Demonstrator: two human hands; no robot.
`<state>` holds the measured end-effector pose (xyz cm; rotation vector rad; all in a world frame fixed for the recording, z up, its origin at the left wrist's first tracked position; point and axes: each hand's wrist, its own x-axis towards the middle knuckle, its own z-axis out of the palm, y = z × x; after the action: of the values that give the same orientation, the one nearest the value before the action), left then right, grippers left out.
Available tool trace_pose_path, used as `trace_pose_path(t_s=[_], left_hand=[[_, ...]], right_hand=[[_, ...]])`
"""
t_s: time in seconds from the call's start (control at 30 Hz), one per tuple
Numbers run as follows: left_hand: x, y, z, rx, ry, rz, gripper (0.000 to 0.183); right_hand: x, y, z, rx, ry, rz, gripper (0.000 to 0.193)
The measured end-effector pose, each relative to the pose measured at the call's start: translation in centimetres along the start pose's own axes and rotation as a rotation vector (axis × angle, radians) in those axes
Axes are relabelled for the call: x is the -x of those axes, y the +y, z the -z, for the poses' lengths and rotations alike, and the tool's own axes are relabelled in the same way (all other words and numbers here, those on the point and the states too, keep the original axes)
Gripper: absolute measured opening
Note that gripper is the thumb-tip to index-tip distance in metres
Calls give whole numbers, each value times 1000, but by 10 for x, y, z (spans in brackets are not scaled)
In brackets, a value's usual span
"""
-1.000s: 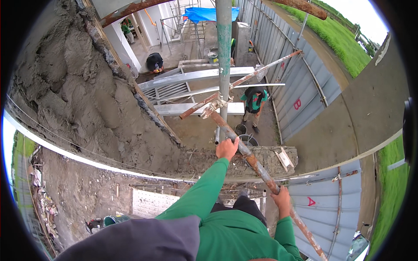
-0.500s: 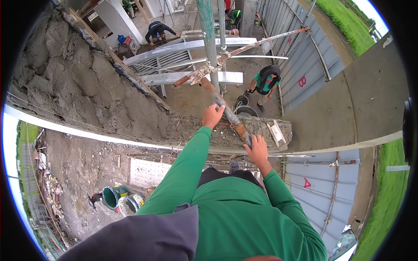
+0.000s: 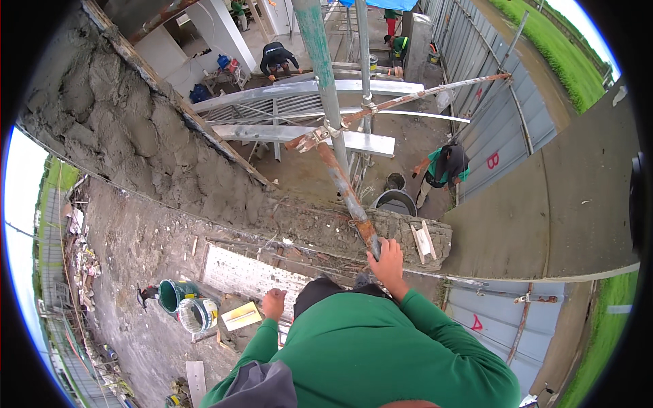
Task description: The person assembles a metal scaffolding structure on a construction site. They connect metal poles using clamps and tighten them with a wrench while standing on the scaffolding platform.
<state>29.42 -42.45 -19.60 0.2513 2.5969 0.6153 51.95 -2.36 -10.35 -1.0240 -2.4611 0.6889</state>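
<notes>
Rust-patched grey metal pipe [image 3: 348, 196], slanting away ahead of the fingers, is clasped by the curled right hand [image 3: 389, 264] (a pale wooden piece [image 3: 424, 241] is seen beyond, rightward). The left hand [image 3: 274, 303] is held apart, fingers folded inward.

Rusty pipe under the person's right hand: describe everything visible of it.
The rusty pipe is a long, round tube, apparently metal, mottled grey and reddish-brown, with heavier rust low down. It slants down toward the wearer, crossing above the rough cement ledge in the view. Its upper end meets a clamp beside the green-and-grey upright pole. The right hand grips its lower visible part; anything beyond is hidden.
</notes>
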Motion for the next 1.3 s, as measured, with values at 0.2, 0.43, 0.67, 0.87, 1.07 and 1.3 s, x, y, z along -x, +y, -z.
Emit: trace_pose_path(t_s=[0.2, 0.43, 0.67, 0.87, 1.07, 1.3], left_hand=[[93, -116, 6, -83, 165, 447, 38], [50, -38, -9, -10, 294, 65, 25], [-33, 233, 18, 343, 263, -596, 17], [-90, 337, 15, 139, 383, -997, 12], [-160, 349, 5, -53, 208, -856, 31], [-157, 335, -20, -102, 270, -879, 33]], right_hand=[[-1, 1, 2, -62, -4, 10, 59], [-1, 3, -3, -72, -14, -3, 61], [-1, -1, -4, -58, -4, -7, 60], [-4, -3, -7, -46, -2, -45, 59], [0, -9, -6, -37, 1, -38, 59], [-2, -10, -6, -23, 4, -26, 59]])
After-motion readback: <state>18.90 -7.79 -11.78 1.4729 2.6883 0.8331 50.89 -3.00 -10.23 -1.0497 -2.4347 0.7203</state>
